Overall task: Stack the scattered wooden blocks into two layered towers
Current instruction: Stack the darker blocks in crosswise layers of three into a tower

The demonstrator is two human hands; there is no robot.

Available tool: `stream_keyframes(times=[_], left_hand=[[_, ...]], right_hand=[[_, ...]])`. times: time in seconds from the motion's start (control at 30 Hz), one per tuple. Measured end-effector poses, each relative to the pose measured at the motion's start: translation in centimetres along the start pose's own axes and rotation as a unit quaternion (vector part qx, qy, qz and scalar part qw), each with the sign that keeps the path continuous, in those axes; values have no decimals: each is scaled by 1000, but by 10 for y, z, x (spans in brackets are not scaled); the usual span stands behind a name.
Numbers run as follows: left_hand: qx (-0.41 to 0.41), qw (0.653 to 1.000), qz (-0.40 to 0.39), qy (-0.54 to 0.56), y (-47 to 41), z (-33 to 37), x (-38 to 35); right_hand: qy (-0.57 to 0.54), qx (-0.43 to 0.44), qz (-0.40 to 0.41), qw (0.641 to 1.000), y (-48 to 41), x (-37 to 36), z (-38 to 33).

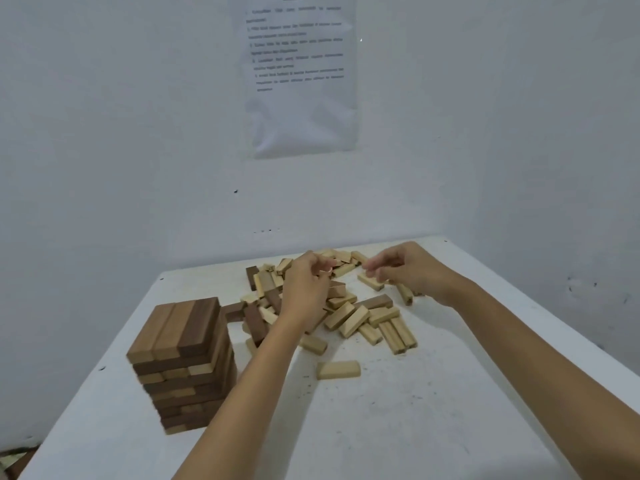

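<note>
A tower (183,362) of dark and light wooden blocks stands at the table's left, several layers high. A pile of scattered blocks (349,313) lies behind the middle of the table. My left hand (306,285) hovers over the pile's middle with its fingers curled; blur hides whether it holds a block. My right hand (408,270) is at the pile's far right side. Its curled fingertips are just above a light block (371,282), and I cannot tell whether they grip it. One light block (338,370) lies alone nearer to me.
The white table (398,427) fits into a corner, with walls close behind and to the right. Its left edge runs just beside the tower. A printed sheet (301,74) hangs on the back wall.
</note>
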State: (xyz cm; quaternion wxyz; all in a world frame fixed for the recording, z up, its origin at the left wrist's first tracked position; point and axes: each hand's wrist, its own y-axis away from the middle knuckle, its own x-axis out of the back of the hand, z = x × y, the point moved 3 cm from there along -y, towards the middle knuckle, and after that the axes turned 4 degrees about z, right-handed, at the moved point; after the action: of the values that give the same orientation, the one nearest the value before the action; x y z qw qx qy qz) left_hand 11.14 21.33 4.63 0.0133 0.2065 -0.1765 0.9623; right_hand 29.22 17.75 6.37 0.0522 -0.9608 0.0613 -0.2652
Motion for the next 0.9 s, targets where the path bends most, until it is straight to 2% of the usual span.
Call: stream_keyframes(times=[0.1, 0.27, 0.43, 0.5, 0.67, 0.8, 0.9], left_hand=[[-32, 993, -44, -109, -16, -15, -9], [-80, 956, -130, -252, -28, -25, -19], [-104, 919, -166, -342, -29, -22, -26], [-88, 918, -179, -344, -28, -23, -28], [-68, 950, -171, -254, -29, -23, -26], [-62, 952, -168, -247, -26, -21, -25], [-54, 976, -125, -168, -27, -16, -25]], right_hand=[[69, 20, -63, 995, -10, -5, 11], [193, 41, -153, 968, -13, -14, 23], [197, 46, -167, 965, -16, -17, 27], [196, 38, -175, 964, -15, -18, 27], [165, 27, -179, 969, -14, -18, 30], [227, 37, -198, 953, -13, -19, 27], [232, 46, -179, 955, -16, -9, 26]])
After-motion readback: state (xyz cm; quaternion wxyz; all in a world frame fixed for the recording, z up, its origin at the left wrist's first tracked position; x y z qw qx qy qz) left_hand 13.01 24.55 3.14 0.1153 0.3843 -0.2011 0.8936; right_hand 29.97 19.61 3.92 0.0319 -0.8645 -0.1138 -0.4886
